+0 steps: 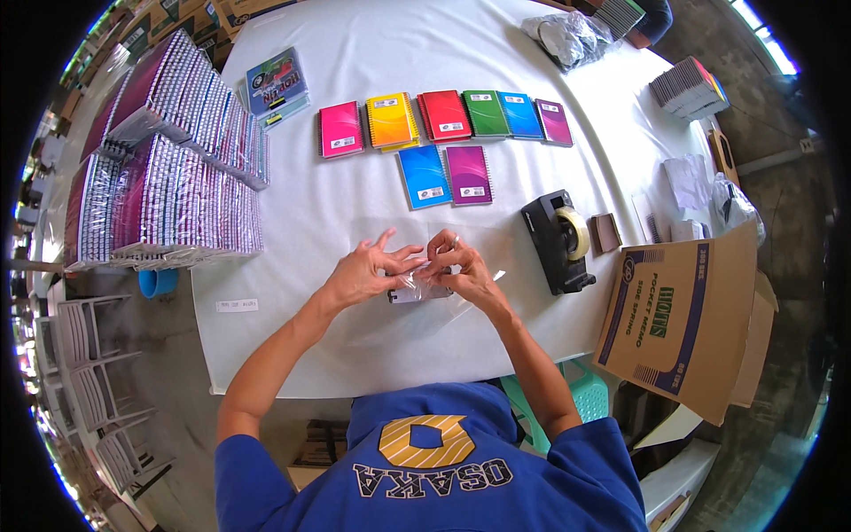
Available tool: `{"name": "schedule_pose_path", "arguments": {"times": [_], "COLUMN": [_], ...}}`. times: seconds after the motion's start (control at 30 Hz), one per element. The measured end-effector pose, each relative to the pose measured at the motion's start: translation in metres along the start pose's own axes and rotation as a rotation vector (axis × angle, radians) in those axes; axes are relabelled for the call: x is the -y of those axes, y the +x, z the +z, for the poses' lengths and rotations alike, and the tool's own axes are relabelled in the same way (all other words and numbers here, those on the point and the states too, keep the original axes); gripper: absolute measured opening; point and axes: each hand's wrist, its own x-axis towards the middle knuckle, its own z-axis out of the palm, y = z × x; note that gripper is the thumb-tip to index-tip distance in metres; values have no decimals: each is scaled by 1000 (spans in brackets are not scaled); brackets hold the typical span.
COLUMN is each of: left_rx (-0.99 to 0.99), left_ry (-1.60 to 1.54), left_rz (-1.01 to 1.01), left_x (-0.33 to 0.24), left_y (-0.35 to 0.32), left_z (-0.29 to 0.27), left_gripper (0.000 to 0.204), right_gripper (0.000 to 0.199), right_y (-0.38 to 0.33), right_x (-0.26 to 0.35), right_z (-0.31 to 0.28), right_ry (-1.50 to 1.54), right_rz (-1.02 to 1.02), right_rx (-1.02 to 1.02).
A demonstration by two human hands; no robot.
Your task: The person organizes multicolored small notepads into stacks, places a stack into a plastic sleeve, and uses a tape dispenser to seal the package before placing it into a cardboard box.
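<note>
— Hands first: the left hand (365,270) and right hand (459,266) meet at the near middle of the white worktop (355,213). Both sets of fingers pinch a clear plastic sleeve (424,288) with a small dark item inside, seemingly a pocket notebook; I cannot tell its colour through the glare.

— Clenched or loose?

— Left thumb and forefinger nip the film and the other fingers splay free. The right fingers are curled tight at the sleeve's top edge. Neither hand is released.

— Risks?

— In my judgement, three. Thin film pulled two ways may tear or wrinkle. A loose end could catch on the black tape dispenser (558,239), which sits close at three o'clock of the hands. And the sleeve rests near the worktop's near edge, so a slip might send it over.

— Anything else in reach?

— Coloured notebooks (443,117) lie in a row at twelve o'clock, well apart, with a blue and a purple one (446,176) nearer. Wrapped spiral-bound stacks (168,177) stand at ten o'clock. An open cardboard carton (683,319) is at four o'clock, off the worktop.
</note>
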Motion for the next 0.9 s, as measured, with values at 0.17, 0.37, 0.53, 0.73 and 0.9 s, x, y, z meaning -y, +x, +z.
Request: {"name": "schedule_pose_path", "arguments": {"times": [0.17, 0.37, 0.53, 0.73, 0.9], "left_rx": [-124, -181, -269, -292, -284], "left_ry": [653, 881, 996, 950, 966], "left_rz": [150, 197, 235, 229, 237], "left_x": [-32, -29, -31, -30, -31], "left_y": [-23, -33, -36, -37, -37], "left_z": [7, 17, 29, 35, 36], "left_gripper": [66, 73, 65, 63, 64], "right_gripper": [25, 46, 46, 22, 43], "right_y": [-6, -29, -57, -136, -152], "right_x": [-1, 34, 9, -23, -40], "right_z": [0, -10, -10, -196, -241], "right_ry": [-146, -801, -986, -916, -80], "right_rz": [-40, -318, -512, 305, 673], "right_rx": [5, 101, 28, -901, -426]}}
